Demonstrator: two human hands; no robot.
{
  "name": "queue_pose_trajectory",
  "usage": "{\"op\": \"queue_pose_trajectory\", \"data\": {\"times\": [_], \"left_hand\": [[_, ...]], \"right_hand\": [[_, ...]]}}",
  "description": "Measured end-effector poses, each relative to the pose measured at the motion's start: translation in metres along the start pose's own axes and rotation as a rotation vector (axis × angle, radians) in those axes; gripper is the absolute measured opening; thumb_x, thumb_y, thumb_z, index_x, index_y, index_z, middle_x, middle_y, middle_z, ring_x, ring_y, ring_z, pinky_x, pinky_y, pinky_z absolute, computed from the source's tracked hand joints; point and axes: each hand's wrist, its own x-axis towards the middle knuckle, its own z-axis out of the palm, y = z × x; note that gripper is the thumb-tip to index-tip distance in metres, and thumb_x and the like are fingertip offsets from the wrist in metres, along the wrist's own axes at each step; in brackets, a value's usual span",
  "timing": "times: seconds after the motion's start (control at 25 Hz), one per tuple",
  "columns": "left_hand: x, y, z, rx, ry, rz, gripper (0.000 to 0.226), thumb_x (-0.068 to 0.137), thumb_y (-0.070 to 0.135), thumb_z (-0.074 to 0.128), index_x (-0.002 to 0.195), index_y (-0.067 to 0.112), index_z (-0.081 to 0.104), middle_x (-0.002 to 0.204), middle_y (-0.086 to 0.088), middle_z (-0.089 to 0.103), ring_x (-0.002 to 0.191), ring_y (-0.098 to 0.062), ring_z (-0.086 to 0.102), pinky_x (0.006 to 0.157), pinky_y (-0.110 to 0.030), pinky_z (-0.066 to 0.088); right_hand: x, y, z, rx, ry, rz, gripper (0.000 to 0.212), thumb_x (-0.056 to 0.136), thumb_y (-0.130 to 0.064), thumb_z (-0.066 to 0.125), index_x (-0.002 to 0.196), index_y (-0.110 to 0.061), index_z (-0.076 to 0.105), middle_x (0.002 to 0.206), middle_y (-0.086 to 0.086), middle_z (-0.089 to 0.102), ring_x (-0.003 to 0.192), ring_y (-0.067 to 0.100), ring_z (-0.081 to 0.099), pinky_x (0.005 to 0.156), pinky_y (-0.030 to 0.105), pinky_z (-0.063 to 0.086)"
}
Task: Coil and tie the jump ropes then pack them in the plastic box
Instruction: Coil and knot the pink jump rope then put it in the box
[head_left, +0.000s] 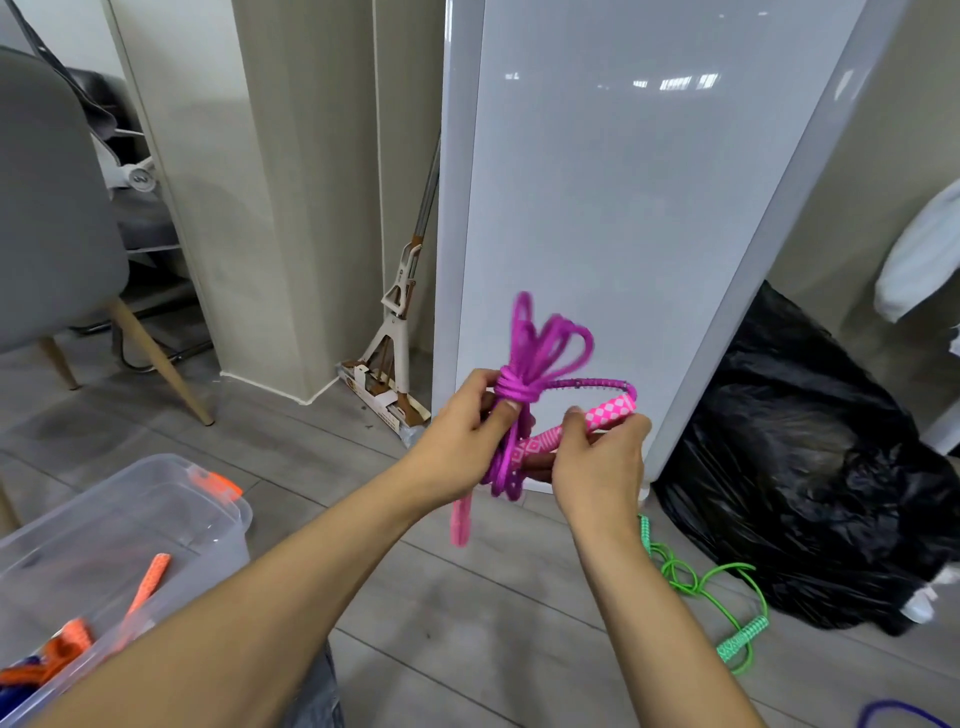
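- The plastic box (208, 545) is sitting nearest, open-topped, with an orange rope (62, 644) already lying inside it.
- Right of the box and held up off the floor, the left hand (462, 441) is pinching the wrapped waist of the purple jump rope (524, 358), thumb and fingers curled on the turns.
- Further right of the box, the right hand (597, 467) is clenching one pink handle (608, 410). The rope's tail is arching from the wraps to that handle. The second handle (460, 519) is dangling below the bundle.
- Judgement: the tie-off is under way. The left pinch should be holding the wraps tight while the right hand is feeding the handle end through a turn and drawing it snug. Slack at this point is risking the loops springing open.
- A green jump rope (701, 582) is lying loose on the floor, well right of the box, not yet coiled.
- Clearance: bare floor is lying between the box and the hands, so the path back to the box is looking open. A black bag (805, 467) is crowding the far right. A white panel (623, 208) is standing behind the hands, and a mop (395, 332) is leaning beyond the box.
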Motion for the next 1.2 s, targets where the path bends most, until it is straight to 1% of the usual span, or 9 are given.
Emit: {"op": "queue_pose_trajectory", "data": {"times": [0.16, 0.28, 0.4, 0.52, 0.56, 0.64, 0.84, 1.04, 1.2], "left_hand": [[0.003, 0.002, -0.003, -0.114, 0.016, -0.073, 0.024, 0.103, 0.025, 0.049, 0.125, 0.017, 0.052, 0.097, -0.005, 0.076, 0.093, -0.023, 0.074, 0.088, -0.047, 0.059], [0.004, 0.002, -0.006, -0.175, -0.057, -0.143, 0.027, 0.099, 0.027, 0.06, 0.123, 0.016, 0.055, 0.098, -0.011, 0.076, 0.094, -0.031, 0.071, 0.092, -0.054, 0.052], [0.006, 0.002, -0.01, -0.355, -0.13, -0.231, 0.031, 0.091, 0.017, 0.069, 0.119, 0.011, 0.058, 0.103, -0.019, 0.075, 0.093, -0.036, 0.071, 0.095, -0.052, 0.054], [0.001, 0.009, -0.005, -0.543, -0.168, -0.31, 0.037, 0.084, 0.014, 0.071, 0.118, 0.007, 0.059, 0.086, -0.014, 0.075, 0.063, -0.02, 0.07, 0.059, -0.029, 0.059], [0.0, 0.012, -0.002, -0.556, -0.169, -0.323, 0.035, 0.086, 0.014, 0.069, 0.118, 0.005, 0.058, 0.078, -0.01, 0.074, 0.049, -0.014, 0.064, 0.043, -0.022, 0.05], [-0.002, 0.012, 0.001, -0.558, -0.158, -0.331, 0.029, 0.092, 0.012, 0.064, 0.119, 0.004, 0.056, 0.067, -0.005, 0.07, 0.035, -0.008, 0.05, 0.032, -0.017, 0.033], [0.002, 0.009, 0.002, -0.577, -0.12, -0.376, 0.022, 0.099, 0.01, 0.052, 0.119, 0.002, 0.058, 0.078, -0.009, 0.07, 0.043, -0.009, 0.05, 0.036, -0.017, 0.03], [0.005, 0.004, -0.012, -0.563, -0.402, -0.391, 0.074, 0.067, -0.018, 0.04, 0.137, 0.004, 0.048, 0.122, -0.025, 0.062, 0.07, -0.018, 0.057, 0.056, -0.026, 0.034], [0.006, 0.002, -0.019, -0.422, -0.486, -0.307, 0.07, 0.081, -0.029, 0.046, 0.139, 0.009, 0.05, 0.128, -0.02, 0.062, 0.084, -0.021, 0.062, 0.064, -0.026, 0.048]], "right_hand": [[0.008, 0.004, 0.001, 0.019, -0.154, 0.163, 0.024, 0.092, -0.033, 0.049, 0.1, -0.012, 0.041, 0.073, 0.02, 0.067, 0.058, 0.038, 0.068, 0.055, 0.041, 0.058], [0.019, 0.003, -0.009, -0.078, -0.16, 0.175, 0.038, 0.078, -0.047, 0.042, 0.092, -0.012, 0.047, 0.068, 0.009, 0.053, 0.063, 0.037, 0.063, 0.064, 0.052, 0.058], [0.02, -0.001, -0.014, 0.094, -0.171, 0.302, 0.016, 0.092, -0.025, 0.043, 0.083, -0.013, 0.049, 0.055, 0.004, 0.035, 0.034, 0.018, 0.037, 0.039, 0.025, 0.034], [0.019, 0.001, -0.015, 0.209, -0.133, 0.34, 0.014, 0.093, -0.019, 0.043, 0.083, -0.015, 0.052, 0.054, 0.004, 0.036, 0.033, 0.016, 0.033, 0.042, 0.021, 0.03], [0.02, 0.003, -0.014, 0.235, -0.112, 0.332, 0.014, 0.093, -0.019, 0.043, 0.084, -0.015, 0.053, 0.054, 0.005, 0.038, 0.034, 0.017, 0.035, 0.043, 0.022, 0.032], [0.019, 0.004, -0.013, 0.278, -0.09, 0.326, 0.013, 0.093, -0.018, 0.043, 0.087, -0.011, 0.052, 0.047, 0.006, 0.042, 0.031, 0.019, 0.039, 0.043, 0.026, 0.037], [0.024, 0.013, -0.009, 0.286, -0.059, 0.269, 0.013, 0.094, -0.017, 0.046, 0.095, -0.004, 0.049, 0.047, 0.013, 0.048, 0.03, 0.022, 0.047, 0.048, 0.04, 0.053], [0.034, 0.018, -0.013, 0.308, -0.026, 0.297, 0.01, 0.096, -0.016, 0.046, 0.097, -0.006, 0.048, 0.044, 0.006, 0.048, 0.029, 0.021, 0.046, 0.049, 0.034, 0.049], [0.036, 0.023, -0.014, 0.333, -0.023, 0.294, 0.012, 0.098, -0.017, 0.044, 0.098, -0.006, 0.05, 0.047, 0.008, 0.051, 0.029, 0.019, 0.049, 0.052, 0.038, 0.052]]}}
